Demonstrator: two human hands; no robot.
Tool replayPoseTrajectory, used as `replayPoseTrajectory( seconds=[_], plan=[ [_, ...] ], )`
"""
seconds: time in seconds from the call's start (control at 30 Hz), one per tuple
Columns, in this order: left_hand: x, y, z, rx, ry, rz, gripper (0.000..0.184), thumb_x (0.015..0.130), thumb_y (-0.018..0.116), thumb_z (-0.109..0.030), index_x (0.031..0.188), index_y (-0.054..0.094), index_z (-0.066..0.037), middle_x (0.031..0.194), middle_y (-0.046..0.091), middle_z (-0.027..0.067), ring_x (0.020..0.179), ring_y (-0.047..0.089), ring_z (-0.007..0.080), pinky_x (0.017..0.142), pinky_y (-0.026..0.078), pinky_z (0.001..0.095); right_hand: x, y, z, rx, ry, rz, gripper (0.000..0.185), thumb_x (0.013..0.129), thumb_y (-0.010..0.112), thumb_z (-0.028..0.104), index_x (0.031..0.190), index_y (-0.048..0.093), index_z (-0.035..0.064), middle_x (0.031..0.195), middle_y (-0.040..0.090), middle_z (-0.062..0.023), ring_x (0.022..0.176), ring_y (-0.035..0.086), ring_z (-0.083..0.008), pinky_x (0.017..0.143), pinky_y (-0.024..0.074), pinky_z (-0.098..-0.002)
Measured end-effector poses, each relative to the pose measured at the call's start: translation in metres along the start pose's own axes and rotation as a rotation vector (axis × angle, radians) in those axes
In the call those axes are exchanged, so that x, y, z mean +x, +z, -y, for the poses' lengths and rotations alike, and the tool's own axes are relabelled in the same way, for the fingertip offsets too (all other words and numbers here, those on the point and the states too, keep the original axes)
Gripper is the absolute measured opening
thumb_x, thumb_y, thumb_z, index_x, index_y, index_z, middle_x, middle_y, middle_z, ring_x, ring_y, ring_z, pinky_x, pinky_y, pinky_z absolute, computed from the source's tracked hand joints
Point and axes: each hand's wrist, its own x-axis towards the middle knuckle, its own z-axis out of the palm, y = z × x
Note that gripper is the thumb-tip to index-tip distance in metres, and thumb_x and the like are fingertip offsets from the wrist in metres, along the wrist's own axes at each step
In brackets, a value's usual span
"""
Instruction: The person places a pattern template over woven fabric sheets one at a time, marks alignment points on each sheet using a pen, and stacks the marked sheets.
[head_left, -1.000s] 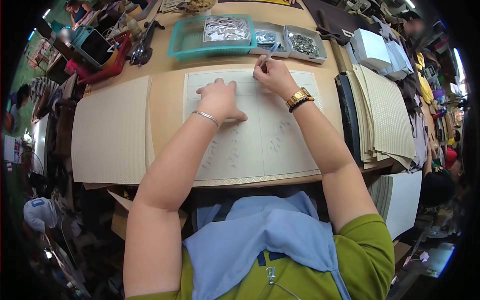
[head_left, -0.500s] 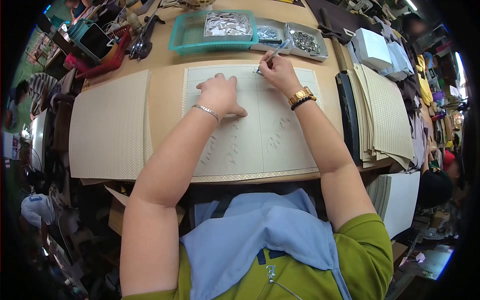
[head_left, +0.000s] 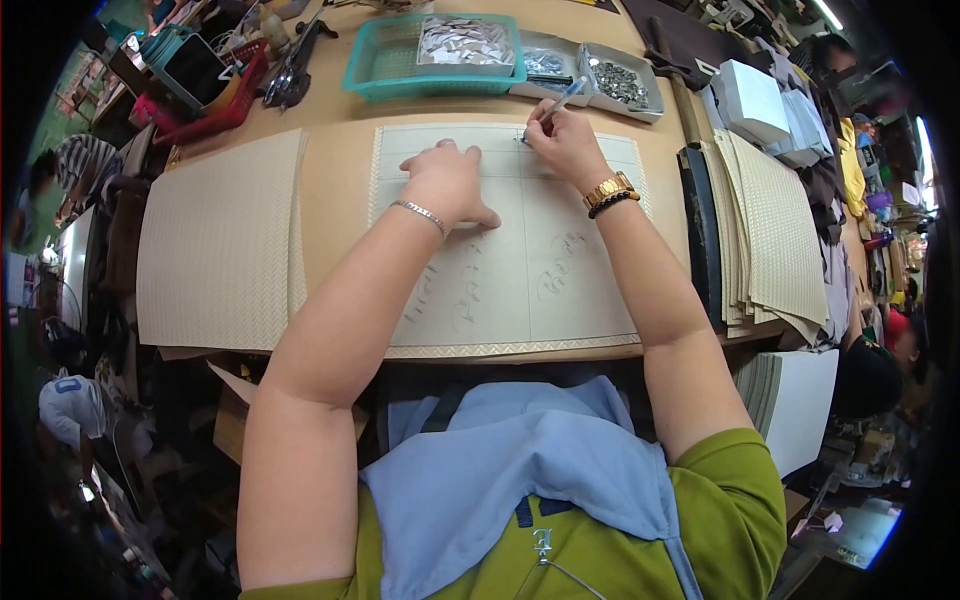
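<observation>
A pale template sheet [head_left: 480, 310] with ruled lines and handwriting lies in front of me, over a woven-textured sheet [head_left: 470, 350] whose edges show around it. My left hand [head_left: 445, 182] rests on the template with its fingers spread. Near the far edge of the template, my right hand [head_left: 565, 145] grips a pen [head_left: 568, 95], its tip at the surface by a ruled line. The pen leans up and to the right. A gold watch and a dark beaded bracelet circle my right wrist; a silver bracelet is on the left.
Woven-textured sheets lie at the left [head_left: 215, 250] and in a stack at the right [head_left: 765, 230]. A dark bar [head_left: 700, 230] stands beside the template. Behind are a teal basket [head_left: 375, 60], a box of metal pieces [head_left: 620, 85] and a red basket [head_left: 215, 115]. People sit farther off.
The view has shifted slightly. My right hand stays on the pen near the template's far edge, and my left hand remains spread on the template.
</observation>
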Motion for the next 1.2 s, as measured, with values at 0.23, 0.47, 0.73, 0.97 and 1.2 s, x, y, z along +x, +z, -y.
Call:
replayPoseTrajectory(
  seconds=[0.23,0.47,0.73,0.97,1.2],
  plan=[
    [0.001,0.003,0.002,0.015,0.045,-0.034,0.095,0.058,0.077,-0.066,0.13,0.052,-0.009,0.117,0.058,0.0177,0.105,0.063,0.0323,0.08,0.055,0.0488,0.001,0.007,-0.007,0.058,-0.041,-0.097,0.019,0.086,0.059,0.02,0.081,0.065,0.0026,0.065,0.064,-0.014,0.057,0.062,-0.0244,0.058,0.0479,-0.036],
    [0.001,-0.002,0.003,-0.024,0.034,0.035,0.1,0.06,0.077,-0.067,0.136,0.049,-0.008,0.128,0.059,0.0149,0.123,0.055,0.0289,0.097,0.046,0.0605,-0.029,0.0,0.011,0.374,-0.162,-0.177,0.014,0.089,0.061,0.015,0.088,0.064,0.0014,0.074,0.065,-0.0041,0.068,0.06,-0.0112,0.061,0.0482,-0.0277],
    [0.005,0.0,0.005,0.029,0.087,0.023,0.099,0.061,0.076,-0.069,0.134,0.05,-0.007,0.125,0.06,0.0161,0.116,0.059,0.032,0.093,0.048,0.0586,-0.156,0.055,0.134,0.469,-0.409,0.491,0.007,0.083,0.066,0.004,0.089,0.064,0.0039,0.08,0.067,-0.0093,0.074,0.066,-0.0217,0.067,0.053,-0.0328],
    [0.009,0.001,0.004,0.032,0.075,0.045,0.101,0.061,0.076,-0.069,0.136,0.048,-0.007,0.126,0.058,0.0177,0.116,0.058,0.0332,0.094,0.049,0.0594,-0.159,0.09,0.137,0.328,-0.586,0.532,0.015,0.078,0.068,0.003,0.092,0.066,0.0075,0.081,0.066,-0.0102,0.076,0.065,-0.0301,0.07,0.0533,-0.0369],
    [0.012,0.001,0.003,0.045,0.06,0.074,0.101,0.062,0.076,-0.069,0.137,0.048,-0.007,0.126,0.059,0.0162,0.117,0.058,0.0316,0.095,0.049,0.0587,-0.162,0.065,0.127,0.297,-0.529,0.526,0.016,0.075,0.07,0.004,0.09,0.063,0.0092,0.082,0.066,-0.0102,0.08,0.065,-0.0324,0.075,0.0535,-0.0407]
  ],
)
